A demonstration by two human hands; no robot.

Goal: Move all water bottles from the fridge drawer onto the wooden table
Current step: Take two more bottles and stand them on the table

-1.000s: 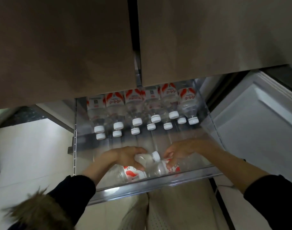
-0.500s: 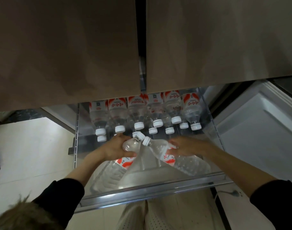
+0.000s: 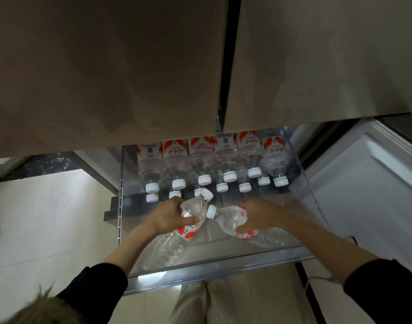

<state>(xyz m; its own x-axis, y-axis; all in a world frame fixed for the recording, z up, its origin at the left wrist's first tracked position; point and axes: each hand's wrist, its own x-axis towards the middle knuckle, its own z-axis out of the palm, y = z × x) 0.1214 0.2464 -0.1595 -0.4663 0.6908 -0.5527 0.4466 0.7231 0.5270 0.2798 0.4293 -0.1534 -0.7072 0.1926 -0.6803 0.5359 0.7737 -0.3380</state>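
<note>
The clear fridge drawer [image 3: 214, 265] is pulled out below me. My left hand [image 3: 168, 215] grips a clear water bottle [image 3: 174, 244] by its upper body, white cap pointing up and away. My right hand [image 3: 258, 215] grips a second bottle [image 3: 226, 218] with a red-and-white label, its cap pointing left toward the first bottle. Both bottles are tilted above the front of the drawer. At the back of the drawer lie several more bottles [image 3: 200, 157] in stacked rows, white caps facing me. The wooden table is out of view.
Two closed brown fridge doors [image 3: 106, 66] fill the upper view and overhang the drawer's back. A white open door panel [image 3: 364, 183] stands to the right. Pale floor [image 3: 48, 218] lies to the left. My legs [image 3: 223, 300] are just below the drawer's front rail.
Both hands have lifted their bottles from lying flat at the drawer front to tilted, necks raised and close together. The view has shifted slightly.
</note>
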